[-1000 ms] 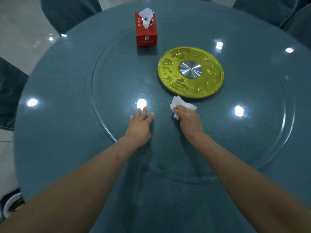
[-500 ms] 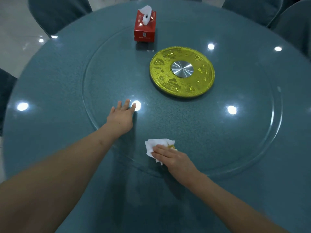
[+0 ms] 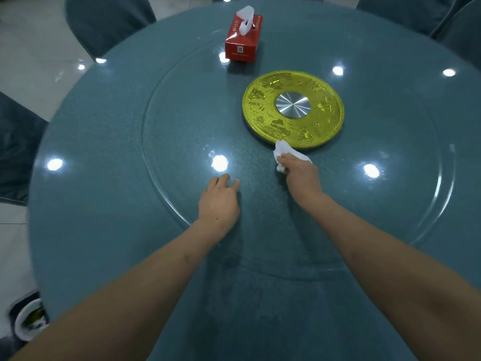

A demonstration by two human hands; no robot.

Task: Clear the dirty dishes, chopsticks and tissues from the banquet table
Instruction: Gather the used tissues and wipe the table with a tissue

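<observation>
Two hands working on glass turntable [image 3: 166, 105] of round teal table [image 3: 86, 157]. Right hand [image 3: 302, 175] now pressing crumpled white tissue [image 3: 282, 151] far out, tissue touching near rim of gold disc [image 3: 292, 109]; half a second back wiping much closer, by turntable's near edge, so sweeping away from body. Fingers curling over tissue, pinning it to glass; exact pinch hidden under hand. Left hand [image 3: 218, 201] resting palm-down on glass, fingers close together and slightly bent, holding nothing, sitting nearer right hand than before. Red tissue box [image 3: 243, 39] standing beyond gold disc, white sheet poking out top; small QR-style square on near face, printing too small for reading. Gold disc carrying embossed patterns, silver hub at centre, no legible text. Dirty plate [image 3: 28, 321] showing at lower left, off table edge
</observation>
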